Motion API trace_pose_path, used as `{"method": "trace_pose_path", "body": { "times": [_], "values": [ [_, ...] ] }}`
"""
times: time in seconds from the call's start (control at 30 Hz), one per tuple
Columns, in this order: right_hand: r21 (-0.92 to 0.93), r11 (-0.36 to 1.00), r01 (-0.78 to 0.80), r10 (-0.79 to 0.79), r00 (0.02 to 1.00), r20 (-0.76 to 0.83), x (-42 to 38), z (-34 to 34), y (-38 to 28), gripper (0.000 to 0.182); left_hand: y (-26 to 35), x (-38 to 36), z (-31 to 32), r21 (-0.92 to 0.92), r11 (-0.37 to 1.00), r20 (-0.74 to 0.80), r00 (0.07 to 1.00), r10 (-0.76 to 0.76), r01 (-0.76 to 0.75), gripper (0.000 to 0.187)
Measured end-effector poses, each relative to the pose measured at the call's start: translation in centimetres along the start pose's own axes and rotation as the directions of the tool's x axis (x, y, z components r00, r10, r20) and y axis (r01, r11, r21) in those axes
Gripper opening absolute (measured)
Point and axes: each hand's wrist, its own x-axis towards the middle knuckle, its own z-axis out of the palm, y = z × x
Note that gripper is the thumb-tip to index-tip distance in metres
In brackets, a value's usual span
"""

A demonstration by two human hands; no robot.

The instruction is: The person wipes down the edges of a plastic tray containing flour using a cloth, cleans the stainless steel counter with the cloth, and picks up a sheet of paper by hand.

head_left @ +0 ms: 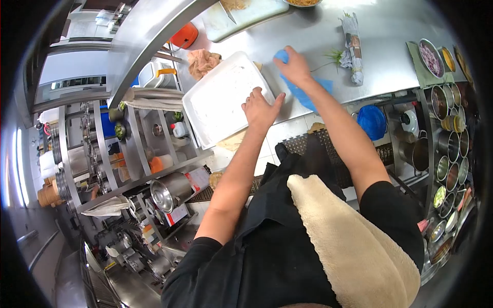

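My right hand is closed around a bunched piece of thin blue plastic, which pokes out above the fingers and hangs below the wrist at the counter's front edge. My left hand has its fingers spread, over the near right side of a white rectangular tray. The tray lies tilted on the counter's left end, with small dark specks over its inner surface. Just behind it is a crumpled pinkish cloth.
A paper-wrapped bundle with green stalks lies on the steel counter. At the back are a cutting board with a knife and an orange object. A bowl of chopped purple pieces stands right; steel shelving stands left.
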Motion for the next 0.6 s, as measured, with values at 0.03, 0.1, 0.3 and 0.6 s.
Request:
{"method": "trace_pose_path", "body": {
  "times": [0.03, 0.1, 0.3, 0.6],
  "values": [
    [0.044, 0.999, -0.004, 0.003, 1.000, 0.016, 1.0, 1.1, -0.3, 0.047, 0.5, 0.5, 0.6, 0.003, 1.000, 0.004, 1.000, -0.025, 0.025, 0.073],
    [0.130, 0.991, -0.021, 0.014, 0.998, 0.054, 2.5, 2.9, -1.1, 0.049, 1.2, 1.0, 1.0, 0.032, 0.998, 0.048, 0.998, -0.047, 0.045, 0.058],
    [0.374, 0.913, -0.160, 0.060, 0.962, 0.267, 7.0, 6.5, -1.7, 0.045, 2.0, 0.9, 1.0, 0.066, 0.997, 0.046, 0.997, -0.054, 0.051, 0.034],
    [0.274, 0.960, -0.062, -0.034, 0.943, 0.332, 9.4, 8.6, -2.1, 0.027, 1.4, 1.2, 1.3, 0.090, 0.996, 0.056, 0.998, -0.015, 0.010, 0.035]
  ]
}}
